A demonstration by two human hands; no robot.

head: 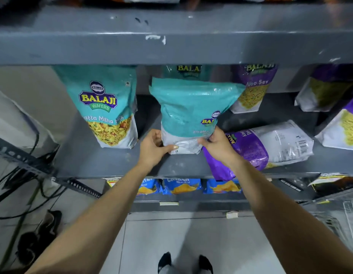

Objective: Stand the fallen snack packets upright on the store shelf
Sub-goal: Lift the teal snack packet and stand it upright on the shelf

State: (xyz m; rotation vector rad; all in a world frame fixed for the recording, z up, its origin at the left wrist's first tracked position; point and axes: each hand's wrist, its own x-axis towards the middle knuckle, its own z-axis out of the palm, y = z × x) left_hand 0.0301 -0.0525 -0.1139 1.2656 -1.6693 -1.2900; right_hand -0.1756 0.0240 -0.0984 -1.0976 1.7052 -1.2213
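A teal snack packet (188,113) stands nearly upright on the grey shelf (88,155), its top flopped toward me. My left hand (153,148) grips its lower left corner and my right hand (217,144) grips its lower right corner. A purple and white packet (270,145) lies flat on its side just right of my right hand, its end hanging over the shelf's front edge. Another teal packet (106,107) stands upright to the left. A further teal packet (188,71) stands behind the held one.
Purple packets (252,88) stand upright at the back right, with more at the right edge (341,125). The shelf above (171,42) overhangs closely. Blue chip packets (181,185) fill the shelf below. Cables (23,186) and shoes (39,234) lie on the floor at left.
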